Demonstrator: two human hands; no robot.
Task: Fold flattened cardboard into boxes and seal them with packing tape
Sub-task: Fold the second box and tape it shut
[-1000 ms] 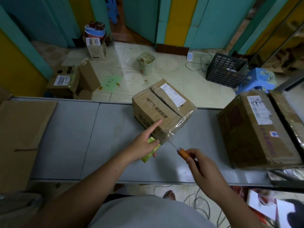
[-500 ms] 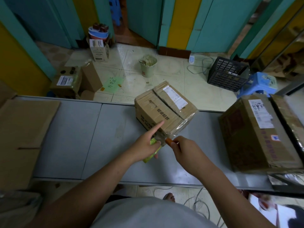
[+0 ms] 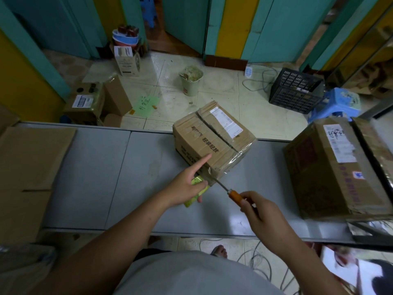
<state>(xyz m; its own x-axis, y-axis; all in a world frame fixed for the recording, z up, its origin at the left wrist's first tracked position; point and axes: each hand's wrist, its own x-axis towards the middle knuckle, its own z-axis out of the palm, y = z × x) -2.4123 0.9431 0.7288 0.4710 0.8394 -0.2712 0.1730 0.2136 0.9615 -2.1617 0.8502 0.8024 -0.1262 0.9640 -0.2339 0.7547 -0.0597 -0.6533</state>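
Nearest, the right hand (image 3: 261, 211) comes in low from the right, its grip clenched round the orange-handled tool (image 3: 233, 194). The thin metal shaft points at the near corner of the small box (image 3: 212, 143), probably to cut the clear tape (image 3: 231, 161) hanging there. The left hand (image 3: 185, 184) grasps a yellow-green object (image 3: 192, 201) I cannot identify. Its index finger (image 3: 203, 161) is straight against the box's side, seemingly to steady it. The box sits at the far edge of the tabletop (image 3: 127, 177), between flattened cardboard (image 3: 32, 162) on the left and a larger box (image 3: 331, 171) on the right.
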